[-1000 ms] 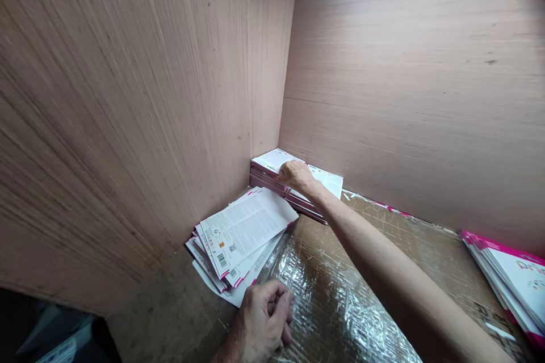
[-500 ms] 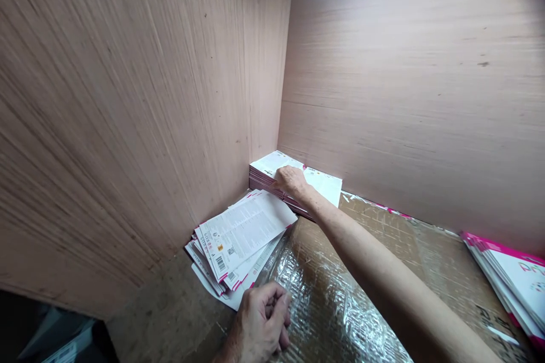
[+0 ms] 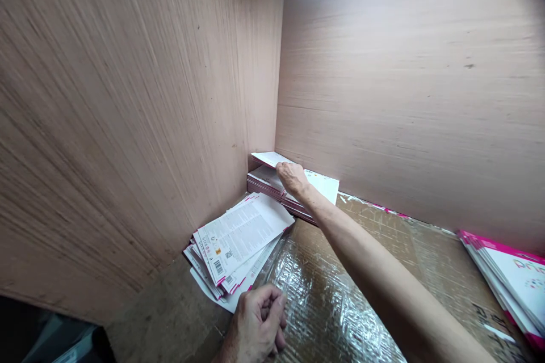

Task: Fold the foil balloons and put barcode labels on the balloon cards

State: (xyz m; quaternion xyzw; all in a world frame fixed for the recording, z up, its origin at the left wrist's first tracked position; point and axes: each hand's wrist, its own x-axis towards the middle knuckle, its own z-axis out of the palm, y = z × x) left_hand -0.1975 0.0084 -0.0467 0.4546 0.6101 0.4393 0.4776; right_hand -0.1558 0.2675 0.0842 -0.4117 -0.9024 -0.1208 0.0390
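In the far corner, my right hand (image 3: 293, 178) pinches the near edge of a white printed packet (image 3: 269, 157). That packet is tilted up off a neat stack of packets (image 3: 264, 180) with dark pink edges. A second stack of packets (image 3: 324, 186) lies to the right, partly hidden by my wrist. Low in the middle, my left hand (image 3: 259, 323) rests with fingers curled in; whether anything is in them is hidden. Just beyond it, a loose fanned pile of packets (image 3: 242, 232) shows text and barcodes on top.
Plywood walls rise on the left (image 3: 140, 96) and at the back (image 3: 404, 91). Beneath lies a cardboard box (image 3: 340, 278) covered in shiny clear film. More pink and white packets (image 3: 506, 278) lie at the right edge. A dark object (image 3: 55, 334) sits bottom left.
My right hand has raised one packet from the corner stack, opening a gap beneath it. The left hand has stayed nearly still, and the view has shifted slightly.
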